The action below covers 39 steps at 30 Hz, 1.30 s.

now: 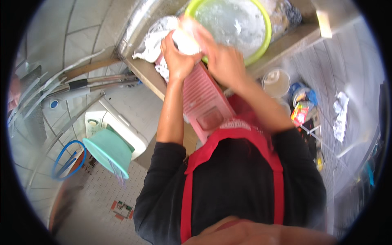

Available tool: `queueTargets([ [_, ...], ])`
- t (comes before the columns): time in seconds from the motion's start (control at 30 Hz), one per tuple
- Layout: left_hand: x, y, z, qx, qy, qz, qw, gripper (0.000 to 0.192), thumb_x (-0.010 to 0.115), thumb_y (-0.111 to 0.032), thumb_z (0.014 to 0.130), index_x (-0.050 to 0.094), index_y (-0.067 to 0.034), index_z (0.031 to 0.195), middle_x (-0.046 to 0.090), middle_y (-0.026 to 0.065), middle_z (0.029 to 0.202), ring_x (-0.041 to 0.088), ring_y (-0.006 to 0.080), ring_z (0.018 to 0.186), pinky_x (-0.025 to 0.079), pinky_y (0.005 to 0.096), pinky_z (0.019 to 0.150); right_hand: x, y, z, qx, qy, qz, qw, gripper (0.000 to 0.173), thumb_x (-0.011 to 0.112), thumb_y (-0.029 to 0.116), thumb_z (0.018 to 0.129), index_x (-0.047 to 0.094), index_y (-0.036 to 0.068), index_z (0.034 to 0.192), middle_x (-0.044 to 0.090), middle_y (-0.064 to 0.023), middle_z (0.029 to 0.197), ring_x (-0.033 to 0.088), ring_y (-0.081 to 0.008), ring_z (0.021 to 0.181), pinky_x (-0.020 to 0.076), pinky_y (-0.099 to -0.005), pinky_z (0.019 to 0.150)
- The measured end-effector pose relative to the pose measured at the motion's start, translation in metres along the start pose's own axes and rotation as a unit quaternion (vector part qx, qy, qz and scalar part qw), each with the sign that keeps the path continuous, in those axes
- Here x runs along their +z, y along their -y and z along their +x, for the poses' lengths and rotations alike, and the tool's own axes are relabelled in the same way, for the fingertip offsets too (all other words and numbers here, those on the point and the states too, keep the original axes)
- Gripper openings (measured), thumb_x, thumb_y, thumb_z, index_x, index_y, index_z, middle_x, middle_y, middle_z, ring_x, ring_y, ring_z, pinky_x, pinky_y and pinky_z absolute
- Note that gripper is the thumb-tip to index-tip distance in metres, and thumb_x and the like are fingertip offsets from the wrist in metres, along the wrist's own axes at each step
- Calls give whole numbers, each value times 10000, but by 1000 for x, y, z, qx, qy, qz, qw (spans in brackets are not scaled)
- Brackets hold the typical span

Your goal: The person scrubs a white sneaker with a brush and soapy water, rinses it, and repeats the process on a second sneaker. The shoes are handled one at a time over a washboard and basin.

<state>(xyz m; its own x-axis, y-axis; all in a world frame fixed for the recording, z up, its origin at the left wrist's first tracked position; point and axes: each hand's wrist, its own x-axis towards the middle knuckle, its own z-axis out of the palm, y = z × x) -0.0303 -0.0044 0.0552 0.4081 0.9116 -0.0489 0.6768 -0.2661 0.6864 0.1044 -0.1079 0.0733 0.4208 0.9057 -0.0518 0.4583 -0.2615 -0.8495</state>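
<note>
A pink plastic washboard (208,92) slopes from the sink edge down to the red apron (208,153). My left hand (179,59) grips a white cloth (183,41) at the board's upper part, thumb pointing to the right. Blurred by motion, my right hand (222,59) lies on the right of the same cloth; its fingers are partly washed out by glare, and whether they close on the cloth is unclear. More white fabric with dark marks (153,39) lies to the left of the hands. Close behind my right hand, a lime-rimmed basin (268,30) holds cloudy, sudsy water.
At the left, a teal basin (107,147) leans against a white appliance (134,134), near a blue hose (55,165). Right of the sink ledge (288,46) stand a round tub (276,82) and a colourful packet (300,113). Poles (104,81) jut along the left wall.
</note>
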Motion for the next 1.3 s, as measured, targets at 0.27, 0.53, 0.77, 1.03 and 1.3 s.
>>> queueTargets([
  [0.27, 20, -5, -24, 41, 17, 67, 997, 941, 905, -154, 487, 481, -57, 1322, 503, 170, 1241, 454, 364, 1194, 382, 460, 1027, -15, -24, -6, 55, 36, 49, 997, 446, 496, 139, 948, 569, 263, 1370, 658, -238, 986, 648, -423, 842, 524, -417, 742],
  [0.53, 67, 42, -54, 130, -66, 222, 964, 913, 912, -223, 511, 514, -140, 1328, 542, 107, 1218, 484, 316, 1145, 303, 482, 981, 13, -119, -30, 102, 176, 56, 977, 356, 497, 197, 1013, 565, 185, 1362, 655, -223, 1079, 689, -183, 940, 489, -322, 809],
  [0.77, 71, 60, -70, 197, -126, 203, 951, 926, 886, -186, 523, 480, -34, 1342, 534, 153, 1209, 502, 332, 1100, 307, 483, 960, 11, -122, -35, 42, 170, 87, 981, 437, 560, 217, 944, 553, 371, 1353, 641, -213, 795, 598, -425, 688, 493, -453, 661],
  [1.03, 71, 66, -75, 184, -121, 214, 952, 824, 881, -212, 556, 531, -1, 1272, 528, 167, 1211, 502, 352, 1101, 326, 480, 973, -14, -76, -5, -31, 227, -29, 973, 462, 528, 196, 930, 564, 383, 1351, 627, -195, 729, 602, -388, 617, 485, -474, 617],
  [1.3, 72, 73, -79, 175, -146, 150, 962, 801, 838, -210, 618, 510, -17, 1323, 526, 144, 1259, 480, 305, 1187, 257, 526, 1026, -17, -66, -4, -3, 227, -96, 969, 441, 542, 208, 915, 595, 353, 1328, 651, -203, 739, 649, -400, 715, 526, -476, 677],
])
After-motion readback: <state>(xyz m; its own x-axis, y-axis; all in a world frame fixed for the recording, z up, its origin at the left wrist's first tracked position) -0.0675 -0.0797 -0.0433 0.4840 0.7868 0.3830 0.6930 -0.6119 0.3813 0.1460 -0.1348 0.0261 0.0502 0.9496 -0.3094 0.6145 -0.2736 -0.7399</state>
